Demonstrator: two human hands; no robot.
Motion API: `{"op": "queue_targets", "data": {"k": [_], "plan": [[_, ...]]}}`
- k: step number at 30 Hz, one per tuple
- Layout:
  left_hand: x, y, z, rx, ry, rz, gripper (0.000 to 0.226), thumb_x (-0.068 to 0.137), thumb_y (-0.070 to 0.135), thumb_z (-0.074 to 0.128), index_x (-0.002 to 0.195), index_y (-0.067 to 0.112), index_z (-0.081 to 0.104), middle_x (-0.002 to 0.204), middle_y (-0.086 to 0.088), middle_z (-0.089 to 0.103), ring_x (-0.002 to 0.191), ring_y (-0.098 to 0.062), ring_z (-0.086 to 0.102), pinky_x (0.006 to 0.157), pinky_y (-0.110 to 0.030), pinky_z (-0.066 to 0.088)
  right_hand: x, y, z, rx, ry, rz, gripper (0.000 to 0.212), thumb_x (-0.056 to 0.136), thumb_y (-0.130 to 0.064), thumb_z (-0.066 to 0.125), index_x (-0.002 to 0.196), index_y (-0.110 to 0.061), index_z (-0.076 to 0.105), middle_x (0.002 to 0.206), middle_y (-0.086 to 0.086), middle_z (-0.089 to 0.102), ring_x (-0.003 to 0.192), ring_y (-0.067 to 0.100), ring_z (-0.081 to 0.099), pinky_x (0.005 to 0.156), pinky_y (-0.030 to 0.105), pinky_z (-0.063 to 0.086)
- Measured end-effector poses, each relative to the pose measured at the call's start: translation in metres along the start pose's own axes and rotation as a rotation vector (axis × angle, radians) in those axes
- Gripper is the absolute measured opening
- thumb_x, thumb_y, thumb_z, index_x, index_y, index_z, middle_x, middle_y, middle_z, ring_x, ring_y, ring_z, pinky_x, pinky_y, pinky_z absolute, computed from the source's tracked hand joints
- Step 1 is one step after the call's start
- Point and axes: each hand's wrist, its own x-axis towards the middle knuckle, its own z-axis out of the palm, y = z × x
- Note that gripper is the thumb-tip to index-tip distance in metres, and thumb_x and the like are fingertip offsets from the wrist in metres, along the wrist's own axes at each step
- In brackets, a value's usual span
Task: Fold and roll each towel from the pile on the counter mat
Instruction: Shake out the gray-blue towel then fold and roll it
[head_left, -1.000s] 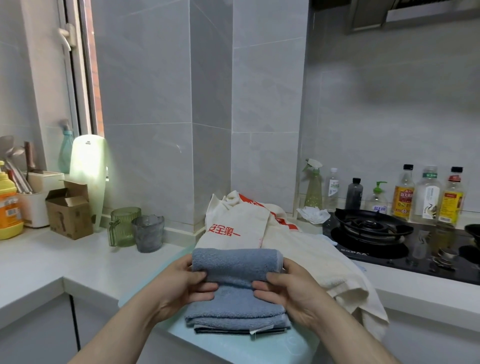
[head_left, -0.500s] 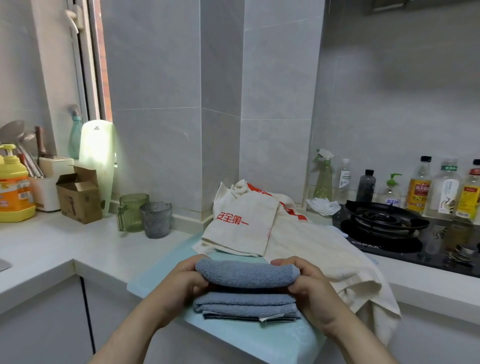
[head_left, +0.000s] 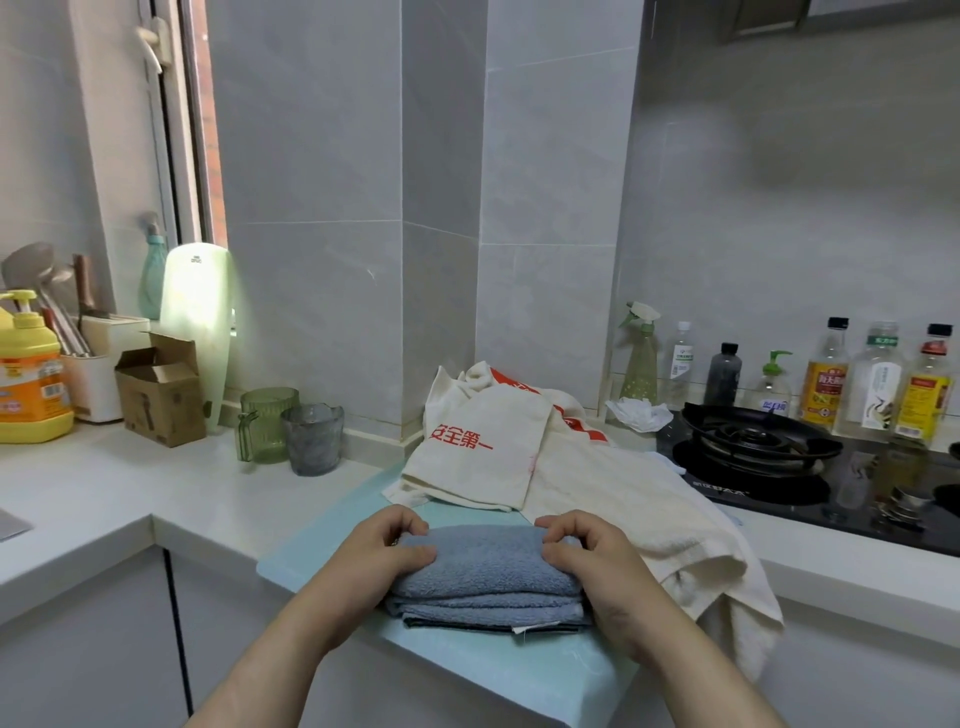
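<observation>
A blue-grey towel (head_left: 488, 566) lies folded and partly rolled on the pale turquoise counter mat (head_left: 322, 535), its roll at the far end and flat layers showing at the near edge. My left hand (head_left: 384, 551) grips the roll's left end, fingers curled over its top. My right hand (head_left: 592, 561) grips the right end the same way. Behind them sits the pile: a cream towel with red print (head_left: 483, 447) on top of a larger cream towel (head_left: 649, 514) that hangs over the counter's front edge.
A green glass (head_left: 267, 423) and a grey cup (head_left: 313, 439) stand left of the pile. A cardboard box (head_left: 158, 389) and yellow soap jug (head_left: 28, 384) stand further left. The gas hob (head_left: 758, 447) and several bottles (head_left: 878, 379) are at the right.
Both hands have rolled the blue towel further toward me, so the roll is thicker and less flat towel shows. The view has tilted slightly down.
</observation>
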Motion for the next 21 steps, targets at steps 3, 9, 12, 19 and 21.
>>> {"op": "queue_targets", "data": {"k": [3, 9, 12, 19, 21], "plan": [[-0.002, -0.001, 0.0, 0.016, -0.038, -0.015, 0.016, 0.067, 0.026, 0.068, 0.081, 0.032, 0.063, 0.12, -0.016, 0.06, 0.095, -0.021, 0.056, 0.079, -0.033, 0.037, -0.002, -0.001, -0.001, -0.05, -0.023, 0.001, 0.012, 0.063, -0.014, 0.066, 0.071, -0.022, 0.07, 0.116, -0.009, 0.066, 0.114, 0.007, 0.058, 0.098, 0.032, 0.042], [-0.006, 0.004, 0.008, -0.011, -0.031, -0.033, 0.026, 0.076, 0.03, 0.065, 0.099, 0.033, 0.077, 0.136, 0.015, 0.045, 0.127, -0.008, 0.043, 0.101, -0.025, 0.033, -0.007, 0.002, 0.001, -0.178, -0.032, -0.09, 0.038, 0.083, 0.004, 0.059, 0.076, -0.028, 0.078, 0.118, -0.016, 0.059, 0.11, -0.009, 0.051, 0.089, 0.009, 0.035], [-0.006, 0.005, 0.014, 0.028, 0.046, -0.002, 0.021, 0.092, 0.038, 0.059, 0.092, 0.033, 0.079, 0.13, 0.012, 0.055, 0.125, -0.006, 0.047, 0.105, -0.028, 0.034, -0.008, 0.002, 0.004, -0.169, -0.014, -0.105, 0.034, 0.086, -0.002, 0.063, 0.074, -0.03, 0.079, 0.117, -0.014, 0.059, 0.11, -0.007, 0.052, 0.092, 0.013, 0.036], [-0.002, 0.005, 0.012, 0.079, 0.126, 0.027, 0.022, 0.086, 0.011, 0.07, 0.08, 0.031, 0.078, 0.097, 0.016, 0.068, 0.103, -0.002, 0.059, 0.088, -0.018, 0.041, -0.007, 0.0, 0.006, -0.177, 0.039, -0.11, 0.021, 0.083, -0.007, 0.073, 0.078, -0.027, 0.078, 0.114, -0.014, 0.061, 0.114, 0.0, 0.054, 0.088, 0.009, 0.035], [-0.003, 0.007, 0.013, 0.094, 0.094, 0.033, 0.022, 0.086, 0.009, 0.069, 0.086, 0.03, 0.075, 0.091, 0.024, 0.06, 0.093, 0.009, 0.054, 0.079, -0.008, 0.036, -0.008, -0.001, 0.006, -0.205, 0.037, -0.093, 0.021, 0.082, -0.007, 0.073, 0.081, -0.027, 0.076, 0.115, -0.012, 0.06, 0.115, 0.0, 0.054, 0.091, 0.011, 0.034]]}}
